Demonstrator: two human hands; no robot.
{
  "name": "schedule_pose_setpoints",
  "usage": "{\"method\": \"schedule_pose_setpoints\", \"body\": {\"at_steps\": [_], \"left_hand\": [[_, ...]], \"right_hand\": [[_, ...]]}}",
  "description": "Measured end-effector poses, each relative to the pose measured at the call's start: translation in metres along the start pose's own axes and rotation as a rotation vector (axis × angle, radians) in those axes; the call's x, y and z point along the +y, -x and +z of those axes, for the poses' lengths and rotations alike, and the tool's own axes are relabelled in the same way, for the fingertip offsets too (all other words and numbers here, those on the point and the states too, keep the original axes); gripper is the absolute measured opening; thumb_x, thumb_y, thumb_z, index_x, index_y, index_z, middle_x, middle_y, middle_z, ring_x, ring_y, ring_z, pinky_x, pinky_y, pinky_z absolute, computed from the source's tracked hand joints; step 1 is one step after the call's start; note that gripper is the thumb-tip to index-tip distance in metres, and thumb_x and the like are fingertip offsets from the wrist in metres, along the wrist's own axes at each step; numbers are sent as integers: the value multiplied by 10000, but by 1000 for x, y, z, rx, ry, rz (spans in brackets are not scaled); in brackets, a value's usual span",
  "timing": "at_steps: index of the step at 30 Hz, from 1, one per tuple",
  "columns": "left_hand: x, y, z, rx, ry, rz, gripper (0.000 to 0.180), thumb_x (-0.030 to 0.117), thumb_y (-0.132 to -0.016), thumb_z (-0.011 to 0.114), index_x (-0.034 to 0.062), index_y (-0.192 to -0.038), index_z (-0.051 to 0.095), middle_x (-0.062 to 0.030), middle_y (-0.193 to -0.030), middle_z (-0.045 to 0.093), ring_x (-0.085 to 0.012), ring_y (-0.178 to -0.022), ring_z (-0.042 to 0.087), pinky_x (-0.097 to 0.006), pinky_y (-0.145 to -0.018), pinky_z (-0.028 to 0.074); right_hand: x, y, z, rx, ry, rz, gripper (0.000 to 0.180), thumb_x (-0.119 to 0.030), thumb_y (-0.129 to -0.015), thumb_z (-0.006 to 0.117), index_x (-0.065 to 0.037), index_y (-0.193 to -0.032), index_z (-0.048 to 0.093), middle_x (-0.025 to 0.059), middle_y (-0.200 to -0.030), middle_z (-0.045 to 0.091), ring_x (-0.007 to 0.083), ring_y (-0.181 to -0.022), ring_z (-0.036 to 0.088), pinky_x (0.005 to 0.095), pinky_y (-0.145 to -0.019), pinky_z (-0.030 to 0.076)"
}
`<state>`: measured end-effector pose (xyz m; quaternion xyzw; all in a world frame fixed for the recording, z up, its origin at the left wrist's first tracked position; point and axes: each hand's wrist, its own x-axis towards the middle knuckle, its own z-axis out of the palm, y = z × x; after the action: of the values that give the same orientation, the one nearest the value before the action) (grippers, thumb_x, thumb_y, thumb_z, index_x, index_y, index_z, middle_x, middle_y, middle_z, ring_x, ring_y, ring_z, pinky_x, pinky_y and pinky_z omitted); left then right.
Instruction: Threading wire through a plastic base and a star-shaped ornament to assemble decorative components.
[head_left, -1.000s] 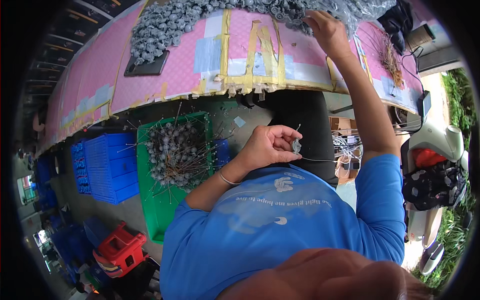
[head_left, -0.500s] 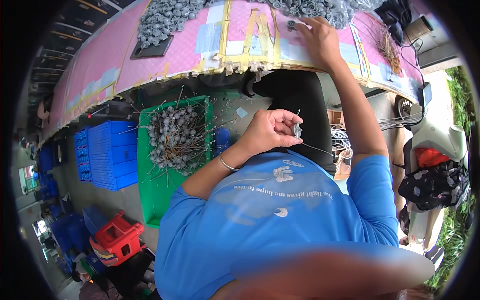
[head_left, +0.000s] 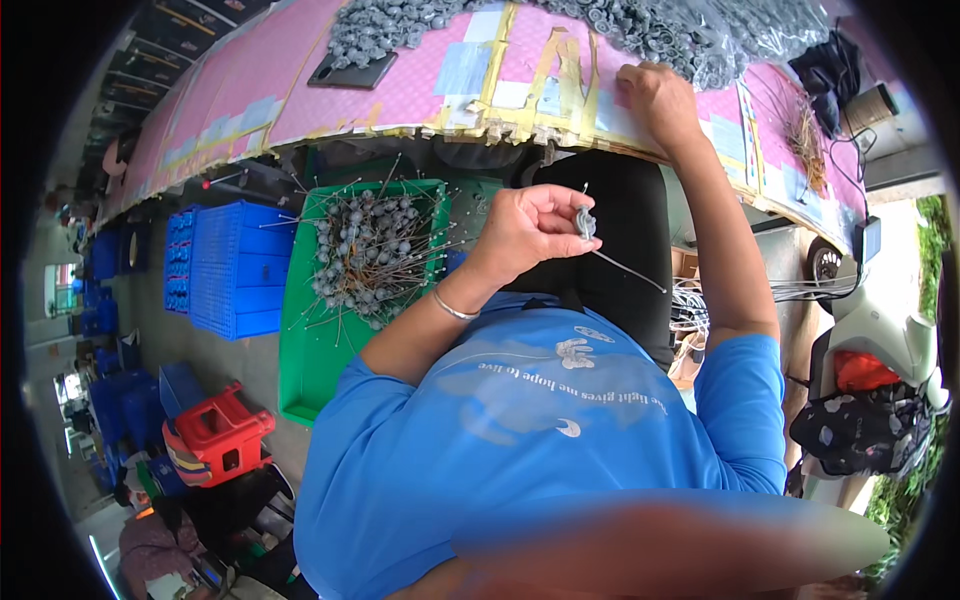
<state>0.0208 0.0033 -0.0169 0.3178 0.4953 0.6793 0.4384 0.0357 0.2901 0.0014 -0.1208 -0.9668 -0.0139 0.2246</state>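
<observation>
My left hand (head_left: 530,232) is raised in front of my chest, its fingertips pinching a thin metal rod (head_left: 628,272) with a small grey part (head_left: 586,221) threaded on it. My right hand (head_left: 655,98) reaches out onto the pink table (head_left: 400,95), its fingers curled at the edge of a pile of small grey round parts (head_left: 650,30). What the right fingers hold is hidden. A green crate (head_left: 305,365) below my left hand holds several rods with grey parts (head_left: 370,255) on them.
Blue crates (head_left: 235,265) stand left of the green one, with a red stool (head_left: 220,435) lower left. A dark tray (head_left: 350,72) and a second grey pile (head_left: 385,28) lie on the table. Loose wires (head_left: 700,300), a scooter (head_left: 880,370) and a bundle of dry stalks (head_left: 805,130) are on the right.
My right hand has drawn back a little from the grey pile toward the table's near edge. My left hand still grips the rod and has risen slightly.
</observation>
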Motion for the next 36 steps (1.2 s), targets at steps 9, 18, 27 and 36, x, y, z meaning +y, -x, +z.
{"method": "schedule_pose_setpoints", "body": {"at_steps": [9, 18, 27, 36], "left_hand": [[30, -5, -1, 211, -179, 259, 382, -100, -752, 753, -64, -1110, 624, -90, -949, 702, -135, -845, 692, -264, -739, 585], [28, -8, 4, 137, -390, 275, 458, -105, -737, 747, -59, -1174, 620, -110, -1015, 708, -149, -890, 699, -262, -806, 567], [19, -5, 15, 206, -857, 566, 400, -89, -690, 752, 1, -1071, 671, -93, -881, 729, -142, -750, 727, -247, -681, 593], [11, -19, 18, 116, -655, 427, 440, -103, -757, 719, 16, -1176, 661, -78, -1020, 724, -107, -835, 706, -224, -712, 578]], "right_hand": [[-89, 81, -58, 36, -1145, 311, 258, -69, -908, 682, 29, -1146, 662, 24, -954, 685, 71, -836, 604, 235, -714, 501], [-114, 120, -75, 48, -1440, 312, 225, -9, -894, 677, 28, -1116, 666, 52, -998, 683, 122, -935, 641, 250, -821, 533], [-127, 128, -75, -50, -1353, 594, 171, -1, -859, 705, 8, -1029, 724, 33, -885, 691, 81, -776, 632, 212, -655, 522], [-91, 141, -57, -59, -1619, 561, 211, -85, -893, 696, 11, -1081, 705, 74, -984, 708, 126, -880, 647, 268, -822, 514]]}}
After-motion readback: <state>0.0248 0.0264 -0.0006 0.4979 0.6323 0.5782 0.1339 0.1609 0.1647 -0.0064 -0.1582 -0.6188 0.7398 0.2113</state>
